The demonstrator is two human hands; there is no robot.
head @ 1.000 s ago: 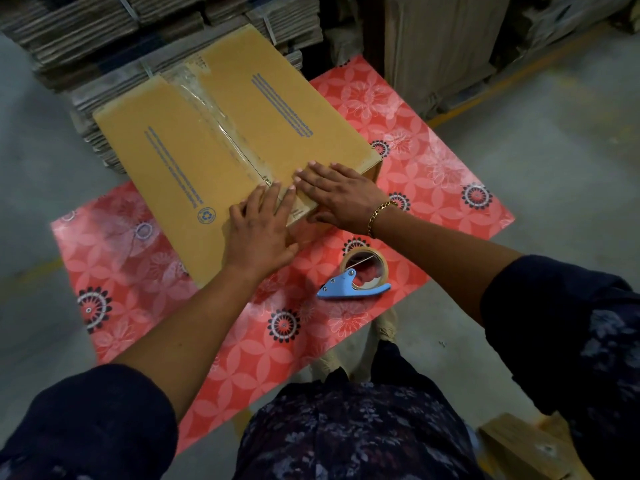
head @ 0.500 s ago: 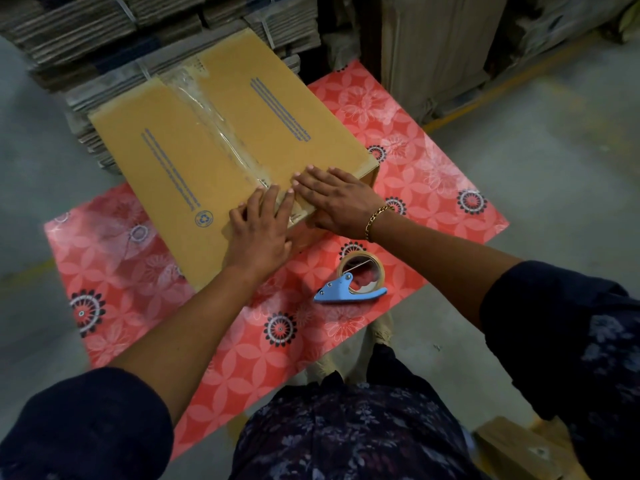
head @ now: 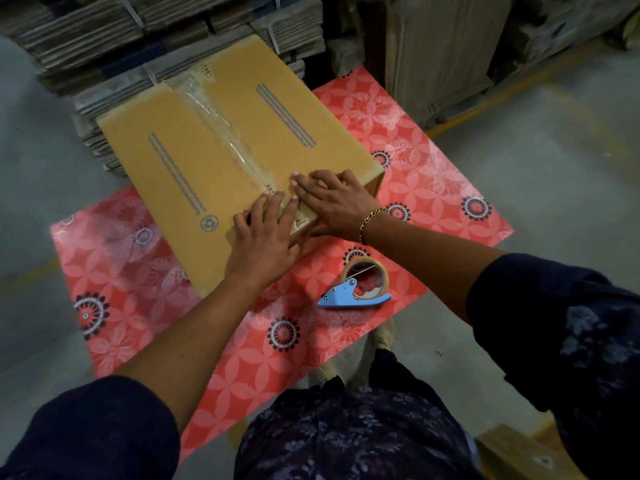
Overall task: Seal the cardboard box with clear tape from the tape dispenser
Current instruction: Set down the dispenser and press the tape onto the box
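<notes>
A closed brown cardboard box point(head: 180, 157) lies on a red flowered table point(head: 433, 188). A strip of clear tape point(head: 221, 129) runs along its middle seam from the far edge to the near edge. My left hand point(head: 265, 237) lies flat on the near end of the seam, fingers spread. My right hand point(head: 332, 199), with a gold bracelet at the wrist, presses flat beside it on the box's near right corner, the thumb over the edge. The blue tape dispenser point(head: 360, 285) with its roll of clear tape lies on the table just below my right wrist, untouched.
Bundled stacks of flat cardboard point(head: 145, 36) stand behind the table. Upright cardboard sheets point(head: 443, 53) lean at the back right. Grey concrete floor point(head: 561, 143) surrounds the table. Another small box point(head: 519, 452) sits on the floor at the bottom right.
Both hands stay pressed on the near end of the taped seam. My right hand has slid slightly left along the box edge; the view has shifted a little.
</notes>
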